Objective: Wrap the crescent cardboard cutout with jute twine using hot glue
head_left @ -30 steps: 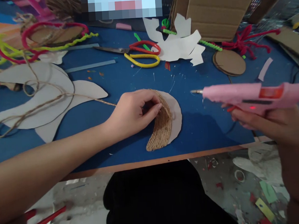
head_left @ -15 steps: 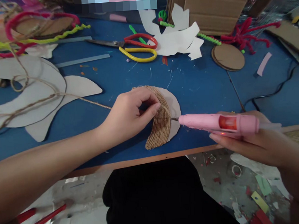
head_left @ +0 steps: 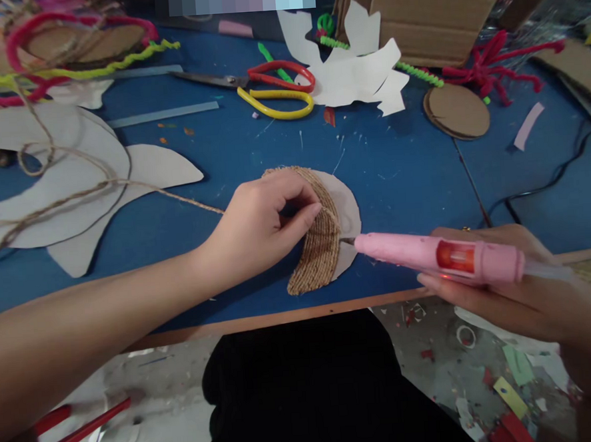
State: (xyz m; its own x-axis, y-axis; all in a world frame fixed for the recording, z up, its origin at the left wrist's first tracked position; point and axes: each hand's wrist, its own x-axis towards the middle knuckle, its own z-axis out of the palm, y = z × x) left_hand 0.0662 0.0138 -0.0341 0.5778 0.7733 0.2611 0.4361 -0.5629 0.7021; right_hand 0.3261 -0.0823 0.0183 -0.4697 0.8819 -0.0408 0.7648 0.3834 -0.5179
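Observation:
A pale card piece [head_left: 347, 204] lies near the table's front edge, its left part covered by curved rows of twine [head_left: 315, 260]. My left hand [head_left: 268, 216] rests over those rows, thumb and forefinger pinched on the twine strand, which runs off to the left. In my right hand [head_left: 500, 288] is a pink glue gun [head_left: 402, 251], its metal tip at the edge of the twine rows on the bare card. A small red light glows on the gun's underside.
Scissors with red and yellow handles [head_left: 280, 92] lie beyond my hands, beside white cut paper [head_left: 351, 74]. Large grey card shapes [head_left: 82, 174] lie left under loose twine. Cardboard discs [head_left: 456, 112], a black cord [head_left: 554, 188] and a cardboard box [head_left: 427, 13] are to the right.
The glue gun and my right hand have shifted slightly right and down. My left hand keeps its pinch on the twine. The whole view has moved a little.

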